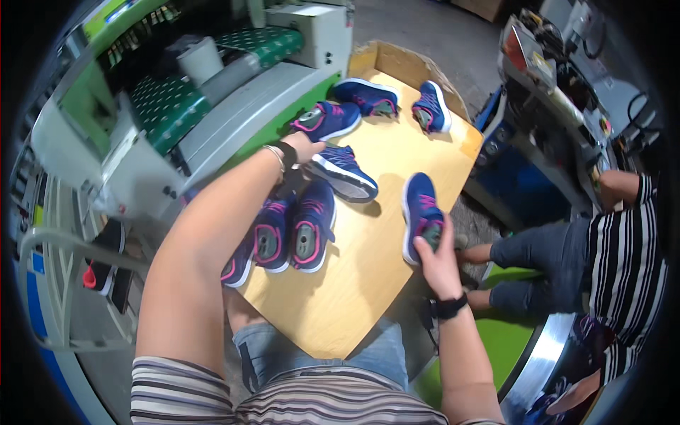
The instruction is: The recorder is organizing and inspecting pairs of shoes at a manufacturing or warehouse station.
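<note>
My right hand (439, 261) is closed round the heel of a navy sneaker (421, 202) with pink laces and a white sole, its toe pointing away from me at the table's right edge. Across the table, my left hand (304, 147) grips the heel end of another navy sneaker (343, 172), which is tilted so its white sole side shows. Just beyond that hand lies a matching sneaker (331, 120). Nearer me on the left, a sneaker (312, 225) stands beside another sneaker (272, 234), grey inserts showing inside. A further one is partly hidden by my left forearm.
The shoes rest on a pale wooden table (354, 283). Two more sneakers lie at its far end, one (367, 95) beside the cardboard edging (411, 62). A machine with a green dotted belt (170, 110) borders the left. At right, a person (623, 276) in stripes works.
</note>
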A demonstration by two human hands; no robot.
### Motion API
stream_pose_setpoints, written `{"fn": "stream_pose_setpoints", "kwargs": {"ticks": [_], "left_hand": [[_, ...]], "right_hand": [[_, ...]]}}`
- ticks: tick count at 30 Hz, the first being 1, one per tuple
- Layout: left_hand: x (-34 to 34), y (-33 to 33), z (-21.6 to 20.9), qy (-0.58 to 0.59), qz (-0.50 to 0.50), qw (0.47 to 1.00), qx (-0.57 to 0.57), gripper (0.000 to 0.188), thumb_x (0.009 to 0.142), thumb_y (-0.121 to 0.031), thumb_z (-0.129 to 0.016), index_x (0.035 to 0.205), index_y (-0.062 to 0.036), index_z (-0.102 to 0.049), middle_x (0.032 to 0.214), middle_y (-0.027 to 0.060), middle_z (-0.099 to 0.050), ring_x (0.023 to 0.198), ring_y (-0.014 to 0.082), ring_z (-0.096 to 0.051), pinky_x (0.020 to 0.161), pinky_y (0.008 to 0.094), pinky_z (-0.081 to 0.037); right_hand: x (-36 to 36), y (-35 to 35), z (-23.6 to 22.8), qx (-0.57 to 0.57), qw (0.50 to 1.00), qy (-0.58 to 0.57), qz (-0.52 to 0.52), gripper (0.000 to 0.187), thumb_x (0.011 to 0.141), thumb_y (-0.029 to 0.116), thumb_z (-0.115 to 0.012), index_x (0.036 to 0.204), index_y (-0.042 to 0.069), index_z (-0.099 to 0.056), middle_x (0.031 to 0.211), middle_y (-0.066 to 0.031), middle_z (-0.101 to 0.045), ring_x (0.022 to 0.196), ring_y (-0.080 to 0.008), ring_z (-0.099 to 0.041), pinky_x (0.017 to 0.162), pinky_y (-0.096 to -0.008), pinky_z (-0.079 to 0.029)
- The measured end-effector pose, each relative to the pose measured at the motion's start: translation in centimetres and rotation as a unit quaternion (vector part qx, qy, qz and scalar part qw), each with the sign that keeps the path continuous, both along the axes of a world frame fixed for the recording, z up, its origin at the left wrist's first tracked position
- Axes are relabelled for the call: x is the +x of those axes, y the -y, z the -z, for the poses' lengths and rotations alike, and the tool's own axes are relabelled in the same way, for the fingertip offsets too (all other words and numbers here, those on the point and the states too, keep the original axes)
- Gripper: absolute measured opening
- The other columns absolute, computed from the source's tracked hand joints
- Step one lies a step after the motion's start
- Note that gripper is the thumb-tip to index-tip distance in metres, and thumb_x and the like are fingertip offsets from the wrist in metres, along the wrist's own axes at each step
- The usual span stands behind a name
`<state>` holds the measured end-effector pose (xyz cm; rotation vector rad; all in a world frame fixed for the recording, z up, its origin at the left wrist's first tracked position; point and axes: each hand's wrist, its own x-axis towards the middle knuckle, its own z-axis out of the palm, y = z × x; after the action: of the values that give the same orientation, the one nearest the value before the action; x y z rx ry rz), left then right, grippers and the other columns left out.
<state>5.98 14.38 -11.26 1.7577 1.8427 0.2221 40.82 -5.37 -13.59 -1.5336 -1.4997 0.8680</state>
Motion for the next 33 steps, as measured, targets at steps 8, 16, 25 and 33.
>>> {"fn": "stream_pose_setpoints", "kwargs": {"ticks": [8,16,25,33], "left_hand": [[4.8,-1.2,-4.1,0.187,0.096,0.969,-0.132,0.089,0.074,-0.04,-0.086,0.138,0.003,-0.043,0.122,0.0144,-0.059,0.111,0.0186,-0.058,0.092,0.0311,-0.048],[5.6,8.3,-9.3,0.469,-0.012,0.872,-0.138,0.056,0.086,-0.014,-0.07,0.139,-0.0078,-0.051,0.099,0.0016,-0.068,0.086,0.0094,-0.063,0.074,0.0231,-0.05],[-6.6,11.0,-18.9,0.36,-0.163,0.723,0.567,0.06,0.087,-0.012,-0.074,0.138,-0.0018,-0.044,0.136,0.0127,-0.046,0.115,0.0194,-0.055,0.1,0.0336,-0.046],[-19.3,2.4,-13.2,-0.139,-0.346,0.751,0.544,0.077,0.087,-0.023,-0.069,0.154,-0.0182,-0.029,0.151,0.0319,-0.027,0.144,0.0435,-0.025,0.116,0.0459,-0.027]], "right_hand": [[-0.7,-1.7,1.9,0.007,0.999,-0.034,0.03,0.092,0.084,0.014,-0.074,0.156,0.005,-0.016,0.144,-0.0272,-0.039,0.13,-0.0374,-0.047,0.108,-0.0419,-0.039],[-1.0,-5.3,-3.0,0.048,0.969,-0.238,0.033,0.084,0.083,0.001,-0.073,0.149,0.008,-0.021,0.124,-0.0181,-0.058,0.109,-0.0223,-0.062,0.094,-0.0326,-0.05],[-20.6,-23.9,-20.8,0.315,0.883,-0.233,-0.26,0.062,0.081,0.023,-0.077,0.132,0.006,-0.045,0.115,-0.0101,-0.058,0.101,-0.0243,-0.063,0.09,-0.0338,-0.051],[-31.8,-33.5,-15.3,0.214,0.909,0.036,-0.356,0.065,0.094,0.027,-0.058,0.153,0.017,-0.033,0.144,-0.0248,-0.048,0.127,-0.0415,-0.052,0.107,-0.0427,-0.041]]}}
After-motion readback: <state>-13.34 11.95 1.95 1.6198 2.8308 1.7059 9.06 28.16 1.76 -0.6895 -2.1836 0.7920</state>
